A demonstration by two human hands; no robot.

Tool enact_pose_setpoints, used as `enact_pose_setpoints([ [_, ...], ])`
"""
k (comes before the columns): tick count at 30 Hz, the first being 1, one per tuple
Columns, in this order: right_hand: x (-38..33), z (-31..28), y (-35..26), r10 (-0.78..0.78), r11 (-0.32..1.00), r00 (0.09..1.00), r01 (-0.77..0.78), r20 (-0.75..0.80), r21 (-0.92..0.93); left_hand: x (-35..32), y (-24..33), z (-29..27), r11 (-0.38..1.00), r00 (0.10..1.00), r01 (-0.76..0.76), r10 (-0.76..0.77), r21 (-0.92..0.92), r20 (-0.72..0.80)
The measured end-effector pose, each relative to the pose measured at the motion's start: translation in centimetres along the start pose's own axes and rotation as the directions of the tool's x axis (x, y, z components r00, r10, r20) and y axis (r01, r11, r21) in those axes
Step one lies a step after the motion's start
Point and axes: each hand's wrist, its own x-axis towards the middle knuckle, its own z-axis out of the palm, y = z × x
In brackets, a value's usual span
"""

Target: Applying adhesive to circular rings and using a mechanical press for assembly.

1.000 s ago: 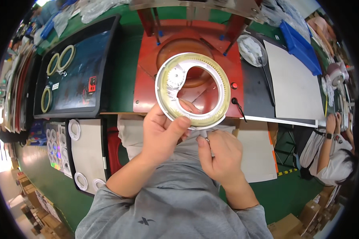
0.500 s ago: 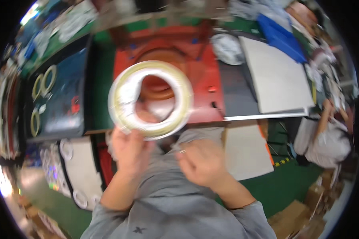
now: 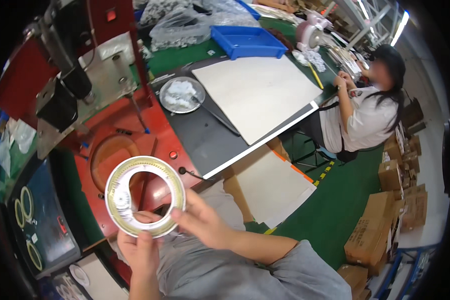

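Note:
A white ring with a toothed gold band (image 3: 116, 185) is tilted up in front of me, over the near edge of a red machine base (image 3: 161, 145). A small white gear shows on a widened part at the ring's left inner side. My left hand (image 3: 141, 252) grips the lower rim, thumb in front. At the lower right of the rim, my right hand (image 3: 205, 220) pinches it between thumb and fingers. Behind the ring, the base carries a round orange-brown disc (image 3: 102, 152).
The machine's black head (image 3: 60, 105) stands at left. Further left, a dark tray (image 3: 52, 220) bears several similar rings (image 3: 34, 257). To the right are a metal dish (image 3: 166, 104) of white material, a black-handled tool (image 3: 220, 120), a white board (image 3: 257, 97), a blue tray (image 3: 225, 47) and a seated person (image 3: 357, 112).
My view has turned right. The ring sits lower in the picture. My right hand, apart from the ring before, has come onto its rim; my left hand keeps its grip.

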Motion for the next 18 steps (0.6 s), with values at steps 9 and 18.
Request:
enact_pose_setpoints([
  [9, 4.4, -18.5, -10.5, -0.295, 0.943, 0.814, 0.166, -0.501, -0.287, 2.1, 2.4, 2.5, 0.994, 0.887, 0.038, 0.012, -0.099, 0.461],
  [18, 10.6, -43.4, -17.6, -0.324, 0.942, 0.647, 0.156, -0.690, -0.297, 6.3, 7.2, 9.3, 0.737, 0.187, 0.190, 0.621, -0.648, 0.761],
])
